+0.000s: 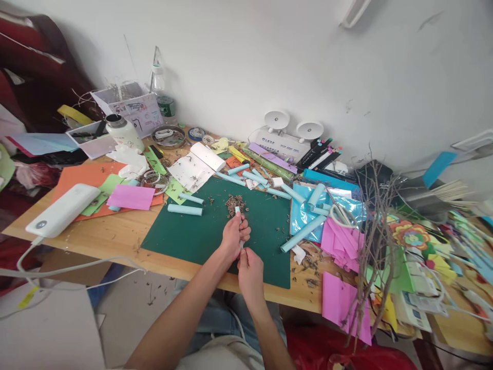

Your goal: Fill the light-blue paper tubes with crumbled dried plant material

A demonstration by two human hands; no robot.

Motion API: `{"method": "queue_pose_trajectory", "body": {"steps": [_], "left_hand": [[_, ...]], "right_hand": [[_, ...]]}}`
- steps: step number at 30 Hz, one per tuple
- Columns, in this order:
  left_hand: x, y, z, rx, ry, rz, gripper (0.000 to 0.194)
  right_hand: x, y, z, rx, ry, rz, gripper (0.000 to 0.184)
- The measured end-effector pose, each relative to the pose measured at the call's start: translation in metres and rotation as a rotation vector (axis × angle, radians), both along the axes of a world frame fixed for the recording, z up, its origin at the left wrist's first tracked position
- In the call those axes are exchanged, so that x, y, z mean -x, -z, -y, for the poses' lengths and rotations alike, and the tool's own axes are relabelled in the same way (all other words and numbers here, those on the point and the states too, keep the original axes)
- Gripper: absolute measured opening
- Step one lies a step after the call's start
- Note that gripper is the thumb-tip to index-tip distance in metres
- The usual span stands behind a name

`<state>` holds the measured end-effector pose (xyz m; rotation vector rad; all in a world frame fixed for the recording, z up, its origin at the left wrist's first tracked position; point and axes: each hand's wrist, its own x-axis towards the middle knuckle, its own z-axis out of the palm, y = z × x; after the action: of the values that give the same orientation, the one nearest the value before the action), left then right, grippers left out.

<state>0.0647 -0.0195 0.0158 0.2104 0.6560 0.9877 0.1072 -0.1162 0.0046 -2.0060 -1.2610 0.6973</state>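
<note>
My left hand (233, 237) is closed around a slim whitish piece, perhaps paper (238, 209), whose pale tip sticks out above the fingers. Just below it, my right hand (251, 268) pinches what looks like the lower end of the same piece. Most of it is hidden by my fingers. Right beyond the tip, a small heap of dry brown plant bits (233, 203) lies on the green cutting mat (265, 231). A light blue paper tube (185, 209) rests on the mat's left side, and another blue tube (303, 234) lies across its right edge.
Scissors (342, 216) lie among blue packs and pink paper (341, 246) on the right. Dry twigs (375, 241) rise beside them. A white toilet-paper roll (208, 156) is behind the mat. Leftward are a power bank (61, 210) with its cable and a white bottle (124, 132).
</note>
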Motion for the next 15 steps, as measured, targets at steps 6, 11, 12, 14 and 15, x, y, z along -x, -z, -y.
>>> {"method": "queue_pose_trajectory", "body": {"steps": [6, 11, 12, 14, 15], "left_hand": [[0.001, 0.0, -0.002, 0.014, 0.014, -0.005, 0.047], [0.001, 0.0, -0.002, -0.004, 0.018, -0.004, 0.045], [0.001, 0.001, -0.002, -0.004, 0.02, -0.006, 0.044], [0.0, 0.001, -0.003, 0.0, 0.004, -0.004, 0.044], [0.0, 0.002, -0.003, 0.003, -0.008, 0.0, 0.044]], "right_hand": [[0.003, -0.006, -0.005, 0.021, 0.016, 0.061, 0.032], [0.006, -0.011, -0.008, 0.031, 0.045, 0.061, 0.031], [0.006, -0.011, -0.008, 0.03, 0.051, 0.056, 0.031], [0.006, -0.009, -0.008, 0.019, 0.06, 0.038, 0.03], [0.005, -0.007, -0.008, 0.011, 0.058, 0.013, 0.031]]}}
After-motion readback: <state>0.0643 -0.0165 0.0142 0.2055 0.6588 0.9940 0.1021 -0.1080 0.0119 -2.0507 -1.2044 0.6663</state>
